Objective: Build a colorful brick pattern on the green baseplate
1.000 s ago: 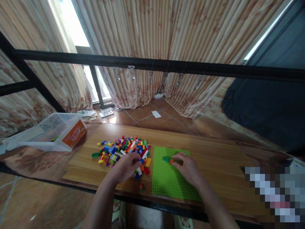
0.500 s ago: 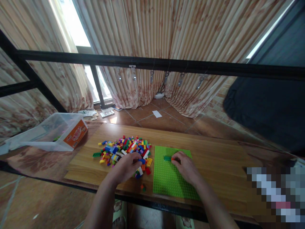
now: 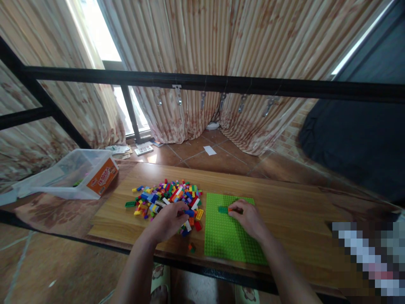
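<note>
The right hand [image 3: 249, 217] is being rested on the green baseplate [image 3: 229, 236], and its fingertips are being pressed together on a small orange brick [image 3: 230, 209] near the far part of the plate. A dark green brick [image 3: 222, 209] is lying on the plate just at 9 o'clock of the orange one, touching it. The left hand [image 3: 169, 219] is being held over the near edge of the pile of coloured bricks [image 3: 164, 196], which is lying at 9 o'clock of the baseplate; its fingers are curled down on a blue brick [image 3: 189, 213], but whether this brick is really being gripped cannot be told. A yellow brick [image 3: 199, 214] and a red brick [image 3: 198, 226] are lying between the left hand and the plate. All this is being carried by the wooden board [image 3: 284, 211]. At 10 o'clock of the pile, well apart, a clear plastic box [image 3: 72, 175] with an orange label is lying on its side.
</note>
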`<move>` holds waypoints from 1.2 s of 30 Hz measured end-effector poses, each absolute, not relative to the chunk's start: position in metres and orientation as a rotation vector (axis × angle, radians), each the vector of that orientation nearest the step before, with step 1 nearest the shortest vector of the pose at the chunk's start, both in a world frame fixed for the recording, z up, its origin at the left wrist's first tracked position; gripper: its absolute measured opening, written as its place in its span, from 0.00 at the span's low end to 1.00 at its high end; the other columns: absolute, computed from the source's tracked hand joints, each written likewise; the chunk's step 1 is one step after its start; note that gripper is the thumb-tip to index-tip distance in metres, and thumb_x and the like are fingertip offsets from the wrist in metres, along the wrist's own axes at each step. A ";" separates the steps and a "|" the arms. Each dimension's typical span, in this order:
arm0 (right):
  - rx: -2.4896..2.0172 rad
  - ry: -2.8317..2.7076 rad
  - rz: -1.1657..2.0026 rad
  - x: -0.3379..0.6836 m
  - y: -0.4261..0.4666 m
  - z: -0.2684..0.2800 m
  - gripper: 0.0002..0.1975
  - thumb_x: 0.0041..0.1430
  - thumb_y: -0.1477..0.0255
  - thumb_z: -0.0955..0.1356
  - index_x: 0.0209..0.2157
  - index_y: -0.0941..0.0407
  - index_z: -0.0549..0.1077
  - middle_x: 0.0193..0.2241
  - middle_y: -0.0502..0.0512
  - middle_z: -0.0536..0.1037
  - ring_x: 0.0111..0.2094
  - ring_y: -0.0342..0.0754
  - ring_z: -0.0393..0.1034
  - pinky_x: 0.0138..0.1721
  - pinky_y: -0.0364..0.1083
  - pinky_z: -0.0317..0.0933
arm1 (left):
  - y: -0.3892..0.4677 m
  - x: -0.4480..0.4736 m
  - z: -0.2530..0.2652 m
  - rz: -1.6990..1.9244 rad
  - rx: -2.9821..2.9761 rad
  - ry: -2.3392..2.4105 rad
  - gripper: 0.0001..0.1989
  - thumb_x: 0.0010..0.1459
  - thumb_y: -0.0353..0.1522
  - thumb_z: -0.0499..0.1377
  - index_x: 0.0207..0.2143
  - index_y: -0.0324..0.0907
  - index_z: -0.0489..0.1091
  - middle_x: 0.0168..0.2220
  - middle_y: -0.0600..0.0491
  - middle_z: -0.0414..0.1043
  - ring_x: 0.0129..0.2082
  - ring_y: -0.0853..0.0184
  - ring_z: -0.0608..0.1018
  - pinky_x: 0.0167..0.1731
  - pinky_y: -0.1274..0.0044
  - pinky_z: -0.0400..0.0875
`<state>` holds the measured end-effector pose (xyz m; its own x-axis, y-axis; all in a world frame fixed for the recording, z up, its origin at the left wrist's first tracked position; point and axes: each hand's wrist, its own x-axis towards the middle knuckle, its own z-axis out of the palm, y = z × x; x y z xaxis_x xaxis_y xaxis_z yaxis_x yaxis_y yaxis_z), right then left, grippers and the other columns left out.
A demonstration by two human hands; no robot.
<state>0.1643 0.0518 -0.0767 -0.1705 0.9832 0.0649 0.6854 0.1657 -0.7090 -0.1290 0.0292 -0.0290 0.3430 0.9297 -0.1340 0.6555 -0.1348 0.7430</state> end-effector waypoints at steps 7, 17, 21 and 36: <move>-1.612 -1.923 0.757 0.167 0.059 -0.078 0.03 0.47 0.71 0.70 0.25 0.55 0.77 0.27 0.52 0.76 0.30 0.47 0.69 0.34 0.47 0.61 | 0.029 -0.132 -0.035 0.511 1.824 1.400 0.11 0.53 0.32 0.53 0.37 0.40 0.71 0.27 0.55 0.71 0.28 0.67 0.71 0.28 0.79 0.61; -1.677 -1.911 0.782 0.162 0.058 -0.074 0.04 0.47 0.72 0.69 0.26 0.55 0.78 0.25 0.51 0.79 0.29 0.47 0.72 0.33 0.45 0.61 | 0.030 -0.124 -0.020 0.567 1.817 1.402 0.10 0.52 0.32 0.54 0.35 0.38 0.71 0.29 0.53 0.71 0.30 0.66 0.72 0.30 0.78 0.63; -1.685 -1.913 0.741 0.160 0.055 -0.072 0.05 0.48 0.72 0.69 0.27 0.55 0.78 0.25 0.51 0.79 0.29 0.47 0.71 0.32 0.45 0.60 | 0.030 -0.120 -0.019 0.602 1.775 1.405 0.11 0.52 0.32 0.54 0.37 0.38 0.71 0.30 0.52 0.73 0.31 0.66 0.73 0.31 0.78 0.64; -1.465 -2.041 0.521 0.107 0.020 -0.060 0.11 0.59 0.75 0.63 0.40 0.52 0.76 0.38 0.55 0.74 0.41 0.49 0.69 0.45 0.48 0.61 | 0.031 -0.137 -0.011 0.656 1.791 1.447 0.12 0.53 0.37 0.56 0.35 0.39 0.72 0.29 0.53 0.73 0.30 0.66 0.73 0.32 0.78 0.65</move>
